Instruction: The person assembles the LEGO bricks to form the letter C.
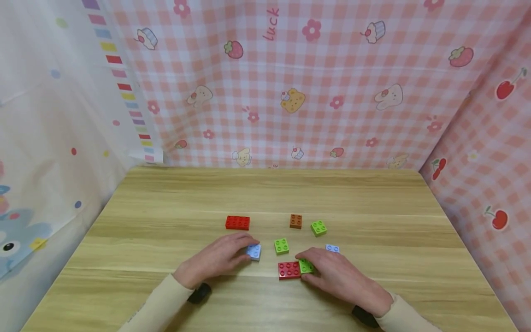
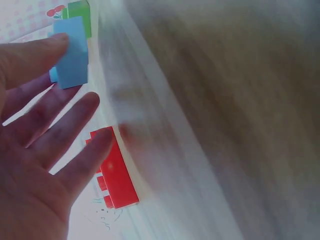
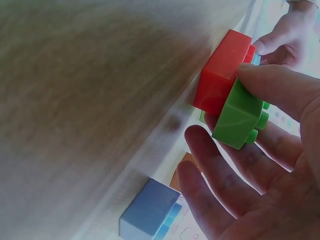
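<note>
A light blue brick (image 1: 254,252) with studs up is pinched between the thumb and fingers of my left hand (image 1: 220,257) on the table. In the left wrist view the thumb presses one side of this blue brick (image 2: 74,57). My right hand (image 1: 338,275) pinches a green brick (image 1: 306,266), its outer fingers spread. This green brick (image 3: 237,115) stands right against the end of a dark red brick (image 1: 289,270); whether they touch I cannot tell. Between the hands, slightly farther back, sits another green brick (image 1: 281,246).
On the wooden table (image 1: 166,193), a long red brick (image 1: 238,222) lies beyond my left hand. A brown brick (image 1: 296,221) and a third green brick (image 1: 319,228) are farther back. Another blue brick (image 1: 332,248) is partly hidden behind my right hand. Patterned curtains (image 1: 265,69) surround the table.
</note>
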`<act>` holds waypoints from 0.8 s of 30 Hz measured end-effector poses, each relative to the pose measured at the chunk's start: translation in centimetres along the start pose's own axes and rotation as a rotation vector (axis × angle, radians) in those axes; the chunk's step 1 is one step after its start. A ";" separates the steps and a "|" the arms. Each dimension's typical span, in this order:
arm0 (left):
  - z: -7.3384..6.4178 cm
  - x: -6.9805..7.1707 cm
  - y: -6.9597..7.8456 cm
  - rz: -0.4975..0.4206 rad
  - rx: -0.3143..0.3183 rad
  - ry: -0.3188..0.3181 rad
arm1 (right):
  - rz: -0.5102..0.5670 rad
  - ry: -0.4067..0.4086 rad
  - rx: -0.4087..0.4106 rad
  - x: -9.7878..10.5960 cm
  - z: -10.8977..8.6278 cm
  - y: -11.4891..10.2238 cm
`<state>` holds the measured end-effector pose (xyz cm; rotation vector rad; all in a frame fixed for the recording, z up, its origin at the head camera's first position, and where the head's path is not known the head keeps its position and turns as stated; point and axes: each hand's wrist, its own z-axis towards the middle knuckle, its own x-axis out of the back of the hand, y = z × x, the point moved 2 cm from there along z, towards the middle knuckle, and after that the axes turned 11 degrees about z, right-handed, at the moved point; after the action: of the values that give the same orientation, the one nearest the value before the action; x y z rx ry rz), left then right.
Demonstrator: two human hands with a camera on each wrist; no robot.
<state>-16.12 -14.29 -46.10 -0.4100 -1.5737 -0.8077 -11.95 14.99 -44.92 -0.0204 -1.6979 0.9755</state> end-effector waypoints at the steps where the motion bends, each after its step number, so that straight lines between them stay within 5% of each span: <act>1: 0.0 0.0 0.1 -0.006 0.007 0.004 | 0.000 0.001 0.000 0.0 0.0 0.0; 24: -0.3 0.6 2.7 -0.111 0.007 0.139 | 0.042 -0.001 -0.024 -0.1 0.1 0.1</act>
<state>-14.21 -12.77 -44.81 -0.2573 -1.4789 -0.8969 -12.01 14.95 -45.04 -0.0723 -1.7163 0.9863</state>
